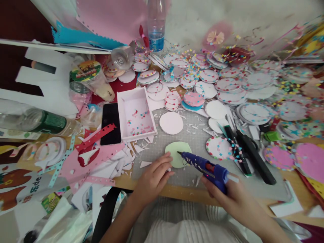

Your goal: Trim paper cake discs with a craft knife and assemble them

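Note:
A pale green paper circle (180,148) lies on the grey cutting mat (154,168) near the table's front edge. My left hand (157,172) grips the circle's left edge, its fingers bent and close together. In my right hand (233,194) is a blue glue gun (205,167), its handle wrapped by my fingers. The gun's dark nozzle points left, over the middle of the green circle; whether it touches the paper I cannot tell. Just behind lies a white paper circle (171,123). A small red light shows on the gun's side.
A white open box (136,114) holds small coloured confetti, beside a black phone (111,123). Many decorated paper discs (230,84) cover the back and right. Black-handled tools (255,157) lie right of the gun. Paper scraps (113,165) and plastic bottles (48,121) crowd the left.

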A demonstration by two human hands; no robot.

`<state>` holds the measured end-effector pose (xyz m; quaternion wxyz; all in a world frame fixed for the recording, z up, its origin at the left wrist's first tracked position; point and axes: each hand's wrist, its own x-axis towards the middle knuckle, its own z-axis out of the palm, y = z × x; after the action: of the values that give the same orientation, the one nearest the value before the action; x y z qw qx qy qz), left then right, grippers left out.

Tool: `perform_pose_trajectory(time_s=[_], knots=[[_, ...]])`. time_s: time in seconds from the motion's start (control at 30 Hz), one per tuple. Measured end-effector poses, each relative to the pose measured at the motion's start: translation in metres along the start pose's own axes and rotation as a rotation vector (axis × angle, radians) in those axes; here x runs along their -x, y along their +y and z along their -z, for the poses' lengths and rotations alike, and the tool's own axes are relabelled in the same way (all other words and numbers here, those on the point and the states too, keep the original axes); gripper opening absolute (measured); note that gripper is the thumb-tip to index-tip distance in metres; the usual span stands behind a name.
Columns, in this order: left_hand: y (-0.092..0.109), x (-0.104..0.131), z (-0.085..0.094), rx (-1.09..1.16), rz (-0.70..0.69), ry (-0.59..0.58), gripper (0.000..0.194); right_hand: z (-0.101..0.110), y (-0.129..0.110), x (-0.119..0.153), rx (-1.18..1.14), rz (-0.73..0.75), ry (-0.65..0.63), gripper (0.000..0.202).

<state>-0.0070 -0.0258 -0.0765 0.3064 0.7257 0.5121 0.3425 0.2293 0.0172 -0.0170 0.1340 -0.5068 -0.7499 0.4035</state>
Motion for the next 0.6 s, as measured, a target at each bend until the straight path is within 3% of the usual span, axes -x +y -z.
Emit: perform_pose_trajectory(time_s=[0.4, 0.6], knots=[[0.0002, -0.0004, 0.0003, -0.002, -0.01, 0.014, 0.016, 0.0005, -0.0016, -0.0012, -0.017, -0.027, 0.055, 0.025], [0.0006, -0.0007, 0.0009, -0.01, -0.009, 0.013, 0.017, 0.0014, -0.001, 0.0061, -0.016, -0.007, -0.051, 0.024]])
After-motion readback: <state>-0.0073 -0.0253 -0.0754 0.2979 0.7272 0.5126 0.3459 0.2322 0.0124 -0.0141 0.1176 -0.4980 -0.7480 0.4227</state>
